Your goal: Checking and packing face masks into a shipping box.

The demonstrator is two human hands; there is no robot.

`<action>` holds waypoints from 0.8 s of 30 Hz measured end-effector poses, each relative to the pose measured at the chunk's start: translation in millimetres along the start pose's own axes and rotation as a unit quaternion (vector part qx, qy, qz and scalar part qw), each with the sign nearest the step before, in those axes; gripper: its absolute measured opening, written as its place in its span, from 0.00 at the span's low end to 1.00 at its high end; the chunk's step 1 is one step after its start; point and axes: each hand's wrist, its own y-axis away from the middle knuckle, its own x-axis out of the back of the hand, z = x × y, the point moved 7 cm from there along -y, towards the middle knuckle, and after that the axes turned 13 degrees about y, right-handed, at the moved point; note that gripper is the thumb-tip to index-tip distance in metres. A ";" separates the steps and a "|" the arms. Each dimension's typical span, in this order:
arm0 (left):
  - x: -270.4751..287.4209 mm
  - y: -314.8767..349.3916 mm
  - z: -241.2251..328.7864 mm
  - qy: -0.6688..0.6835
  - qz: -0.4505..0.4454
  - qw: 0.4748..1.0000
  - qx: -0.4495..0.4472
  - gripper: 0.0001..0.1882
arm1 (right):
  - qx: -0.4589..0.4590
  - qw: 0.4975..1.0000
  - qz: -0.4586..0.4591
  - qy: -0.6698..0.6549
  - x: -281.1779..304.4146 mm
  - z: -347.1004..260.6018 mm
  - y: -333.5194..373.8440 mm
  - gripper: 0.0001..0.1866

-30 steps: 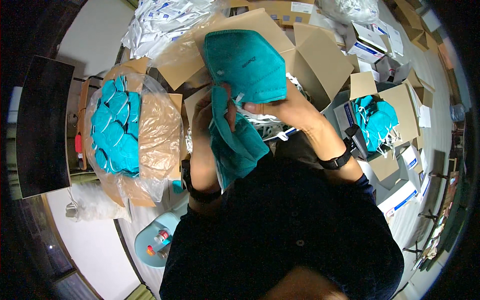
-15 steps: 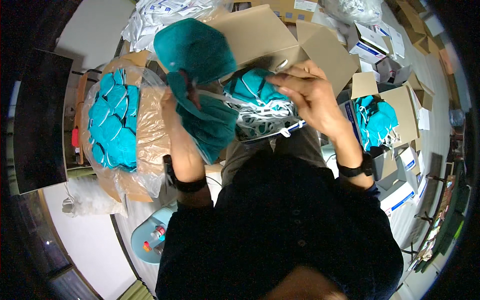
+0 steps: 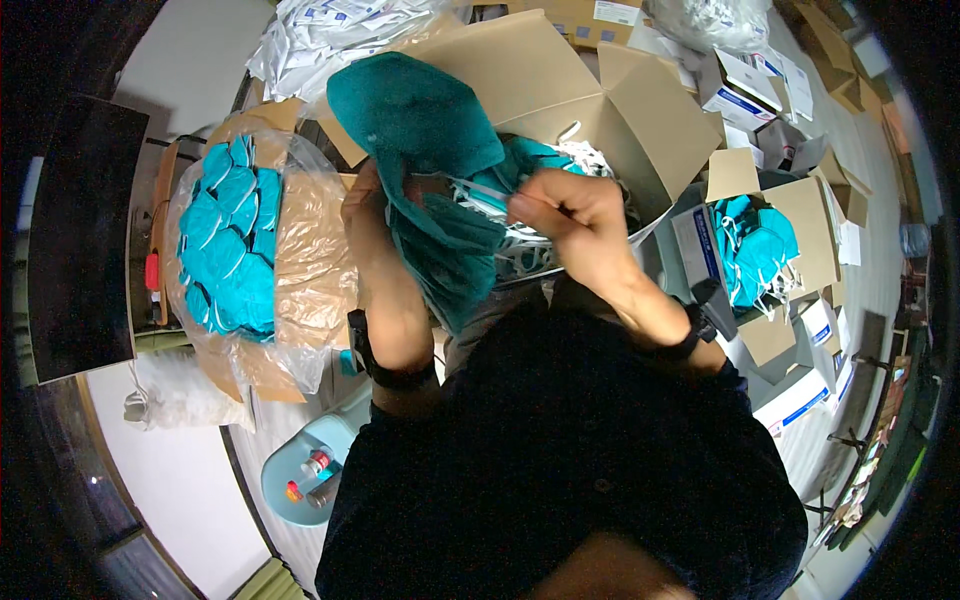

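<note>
My left hand (image 3: 366,205) is closed on a teal cup-shaped face mask (image 3: 415,115), held up unfolded with its lower half (image 3: 450,255) hanging over the wrist side. Most of the left fingers are hidden behind the mask. To the right, my right hand (image 3: 592,222) has thumb and fingers pinched together at the end of a white strap (image 3: 488,190) stretched from the mask. Beneath both hands, more teal masks (image 3: 540,158) and a tangle of white straps (image 3: 525,258) lie in an open cardboard box (image 3: 515,75).
On the left stands a plastic-lined carton (image 3: 315,250) heaped with teal masks (image 3: 225,240). A smaller box (image 3: 698,240) of masks sits at the right, near white cartons (image 3: 735,85). White packets (image 3: 330,45) are piled at the back. A light-blue stool (image 3: 285,470) holds a bottle.
My right hand has moved left and down, its fingers now pinched at the strap. My left hand has shifted slightly right and down with the mask.
</note>
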 end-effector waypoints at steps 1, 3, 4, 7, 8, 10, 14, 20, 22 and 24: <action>-9.5 0.8 4.7 0.013 -0.018 1.000 -0.013 0.10 | -0.010 1.000 0.010 -0.002 8.0 -1.2 6.6 0.07; -17.4 1.4 2.9 0.085 -0.027 0.996 0.010 0.10 | -0.027 0.999 0.027 -0.007 20.2 -1.8 15.6 0.07; -18.6 3.0 3.3 0.122 -0.029 0.992 0.019 0.09 | -0.013 0.999 0.038 -0.015 22.4 0.6 18.6 0.05; -10.6 -9.6 -9.8 0.109 -0.021 0.992 0.064 0.09 | -0.087 0.996 0.024 -0.006 34.4 4.4 24.7 0.04; -10.0 -9.7 -6.1 0.036 -0.010 0.999 0.026 0.08 | -0.059 0.998 0.038 -0.004 37.2 -1.8 24.9 0.03; -6.7 -11.7 2.9 -0.046 0.032 0.998 -0.031 0.08 | -0.044 0.997 0.068 -0.005 43.6 -3.8 29.1 0.04; 53.6 -32.5 43.9 0.027 0.150 0.986 -0.068 0.09 | -0.045 0.987 0.155 0.017 92.7 -10.4 39.0 0.05; 6.1 -34.6 12.3 -0.022 -0.031 0.996 0.081 0.07 | 0.030 0.899 -0.056 0.434 61.9 16.9 -1.8 0.28; -8.5 -31.4 19.3 -0.191 -0.099 0.976 0.006 0.06 | -0.051 0.950 -0.074 0.300 52.7 -2.5 -8.2 0.35; -16.6 -17.8 9.0 -0.310 -0.140 0.940 -0.031 0.07 | 0.024 0.988 -0.026 0.152 46.4 -19.9 -12.9 0.36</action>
